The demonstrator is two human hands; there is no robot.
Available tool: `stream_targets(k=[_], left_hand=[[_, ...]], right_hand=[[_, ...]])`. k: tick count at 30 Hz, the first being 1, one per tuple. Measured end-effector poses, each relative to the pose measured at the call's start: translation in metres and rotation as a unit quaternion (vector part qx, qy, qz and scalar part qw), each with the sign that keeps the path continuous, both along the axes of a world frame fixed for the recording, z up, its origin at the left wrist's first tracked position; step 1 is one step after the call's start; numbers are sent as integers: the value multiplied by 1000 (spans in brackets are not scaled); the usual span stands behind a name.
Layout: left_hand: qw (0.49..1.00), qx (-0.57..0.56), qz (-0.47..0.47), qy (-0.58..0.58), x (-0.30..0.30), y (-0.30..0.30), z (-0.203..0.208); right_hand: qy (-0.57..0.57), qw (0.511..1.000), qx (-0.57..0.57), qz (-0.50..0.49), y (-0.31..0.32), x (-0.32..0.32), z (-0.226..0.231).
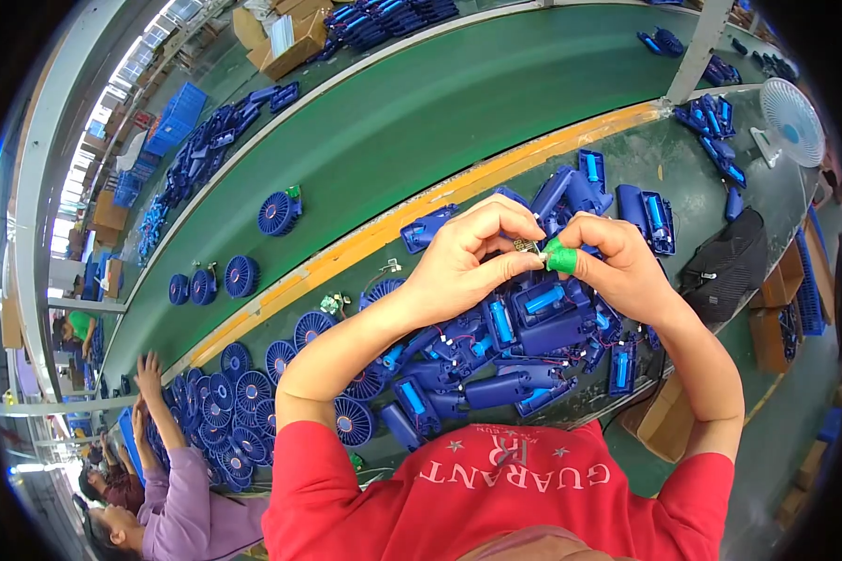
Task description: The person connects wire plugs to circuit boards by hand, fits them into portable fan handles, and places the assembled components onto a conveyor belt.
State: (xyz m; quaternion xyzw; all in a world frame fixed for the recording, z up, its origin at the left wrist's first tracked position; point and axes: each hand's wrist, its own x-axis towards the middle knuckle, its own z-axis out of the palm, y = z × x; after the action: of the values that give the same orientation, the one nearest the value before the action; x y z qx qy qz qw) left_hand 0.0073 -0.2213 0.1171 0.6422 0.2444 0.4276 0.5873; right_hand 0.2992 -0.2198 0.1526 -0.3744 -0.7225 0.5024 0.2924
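Note:
Both hands meet above a heap of blue fan handle housings (533, 327). My left hand (463, 257) is closed, its thumb and fingers pinching a small circuit board (526, 246). Close against it, my right hand (617, 262) is also closed in a pinch. A green wrap (560, 258) covers a fingertip of that hand. Something small and whitish shows between the fingertips, too small to name. Under and around the hands, several open housings hold light-blue cylindrical cells (544, 299) and thin wires with small plugs.
Round blue fan heads (253, 397) pile up on the left, beside a co-worker in a purple top (196, 500). More fan heads (278, 213) ride on the green conveyor belt (384, 122) beyond a yellow edge strip. A white fan (791, 122) and black bag (725, 266) are at right.

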Motion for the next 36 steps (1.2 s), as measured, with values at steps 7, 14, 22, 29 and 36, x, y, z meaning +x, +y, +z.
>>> stream_targets(k=[7, 14, 22, 29, 36], left_hand=[[1000, -9, -6, -13, 2, -2, 1], [1000, 25, 5, 3, 2, -5, 4], [995, 80, 48, 39, 2, -4, 2], [1000, -11, 0, -25, -5, 4, -4], [989, -112, -46, -88, -8, 9, -12]], right_hand=[[2, 999, 32, 3, -3, 1, 3], [-10, 997, 81, -3, -6, 0, 2], [-7, 999, 6, -32, -2, -5, 4], [91, 993, -77, 6, 1, -5, -10], [32, 999, -35, 12, 6, -6, -9]])
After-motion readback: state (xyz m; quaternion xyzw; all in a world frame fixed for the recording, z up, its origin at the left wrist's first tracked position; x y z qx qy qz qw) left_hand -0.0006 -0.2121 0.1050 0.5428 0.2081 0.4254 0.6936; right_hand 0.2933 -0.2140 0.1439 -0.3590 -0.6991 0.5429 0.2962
